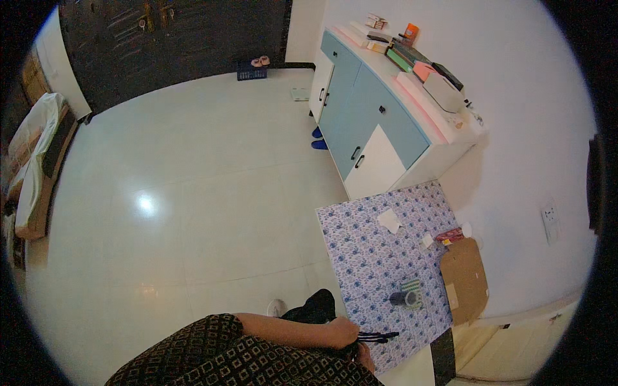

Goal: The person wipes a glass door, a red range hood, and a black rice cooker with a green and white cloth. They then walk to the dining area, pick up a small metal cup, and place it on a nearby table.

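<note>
My left forearm reaches rightward across my patterned sleeve. My left hand (pixel 342 333) is closed at the near edge of the table. Several thin black strands (pixel 378 336) stick out beyond its fingers over the patterned tabletop (pixel 360 257); what they belong to is hidden. Just below, part of my right hand (pixel 365 357) shows close against dark material, and its fingers are mostly hidden. A black, soft-looking bulk (pixel 315 307) lies beyond my left forearm; its kind cannot be made out. Farther along the tabletop stands a dark cup (pixel 402 298) beside a green-striped item (pixel 412 288).
White paper (pixel 389 220), a small red box (pixel 449 235) and a brown board (pixel 465 280) are on the table's far and right parts. A blue-and-white cabinet (pixel 370 109) stands beyond it. Blue slippers (pixel 318 144) lie beside the cabinet. A sofa (pixel 38 167) is at left.
</note>
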Tool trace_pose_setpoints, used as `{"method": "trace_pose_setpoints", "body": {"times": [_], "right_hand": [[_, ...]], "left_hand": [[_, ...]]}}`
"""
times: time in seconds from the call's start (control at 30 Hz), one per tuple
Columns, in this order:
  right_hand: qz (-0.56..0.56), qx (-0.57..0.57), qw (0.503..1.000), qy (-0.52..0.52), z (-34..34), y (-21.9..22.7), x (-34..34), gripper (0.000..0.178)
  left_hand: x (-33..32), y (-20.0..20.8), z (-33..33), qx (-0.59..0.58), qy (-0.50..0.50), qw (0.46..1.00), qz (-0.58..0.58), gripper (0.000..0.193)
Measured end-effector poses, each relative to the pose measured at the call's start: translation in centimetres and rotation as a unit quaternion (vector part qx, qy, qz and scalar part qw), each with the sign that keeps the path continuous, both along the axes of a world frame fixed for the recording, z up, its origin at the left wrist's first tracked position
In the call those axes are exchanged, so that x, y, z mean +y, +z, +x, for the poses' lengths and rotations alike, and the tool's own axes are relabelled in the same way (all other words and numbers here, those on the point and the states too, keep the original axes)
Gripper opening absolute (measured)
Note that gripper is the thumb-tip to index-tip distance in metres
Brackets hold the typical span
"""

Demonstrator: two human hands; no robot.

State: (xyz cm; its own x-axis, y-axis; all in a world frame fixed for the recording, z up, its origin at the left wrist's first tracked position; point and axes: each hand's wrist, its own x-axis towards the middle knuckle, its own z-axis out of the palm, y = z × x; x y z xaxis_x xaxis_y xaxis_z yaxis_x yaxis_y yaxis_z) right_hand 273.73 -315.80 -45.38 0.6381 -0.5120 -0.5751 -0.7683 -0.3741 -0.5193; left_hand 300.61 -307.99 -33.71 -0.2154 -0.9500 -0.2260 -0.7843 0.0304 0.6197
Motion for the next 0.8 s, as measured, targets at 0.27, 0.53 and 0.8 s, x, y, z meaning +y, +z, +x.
{"method": "trace_pose_setpoints", "body": {"times": [0.27, 0.53, 0.8], "right_hand": [[-0.203, -0.033, 0.964, 0.166, -2.1, -3.3, -1.8, 0.049], [-0.145, 0.037, 0.982, 0.112, 1.2, -3.0, -2.3, 0.050], [-0.113, 0.048, 0.988, 0.095, 3.4, 1.0, -1.7, 0.049]], "left_hand": [[0.6, 0.4, 0.4, -0.024, 0.007, 0.999, -0.032, 0.015], [0.9, 0.7, 0.5, -0.035, 0.013, 0.999, -0.028, 0.020], [0.7, 0.9, 0.2, -0.016, 0.028, 0.999, 0.006, 0.033]]}}
